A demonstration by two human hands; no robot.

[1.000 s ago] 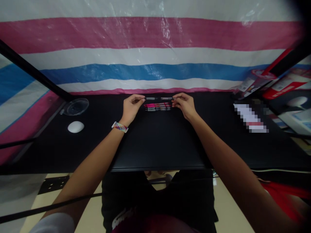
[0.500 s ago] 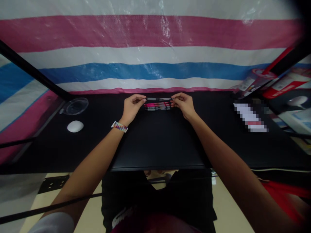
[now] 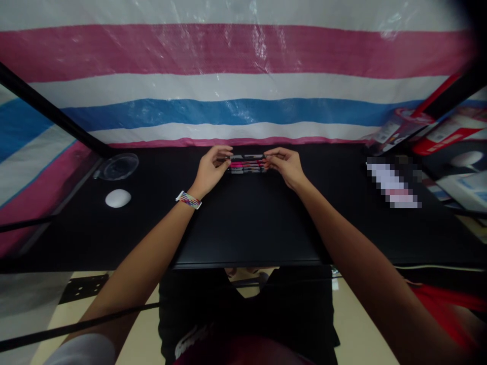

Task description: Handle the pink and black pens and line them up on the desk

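Note:
A short row of pens [image 3: 246, 164], pink ones between dark ones, lies side by side at the far middle of the black table [image 3: 243, 223]. My left hand [image 3: 211, 170] curls its fingers around the row's left ends. My right hand [image 3: 286, 165] pinches the right ends. Both hands press the pens together from either side. A striped band sits on my left wrist [image 3: 188, 199].
A white oval mouse [image 3: 117, 197] and a clear glass dish [image 3: 120, 166] sit at the left. Red and white boxes [image 3: 437, 134] crowd the right side. A striped plastic sheet [image 3: 236, 76] hangs behind the table, with black frame bars at both sides.
The top dark pen was held apart above the row; both hands have moved inward and brought it down against the other pens.

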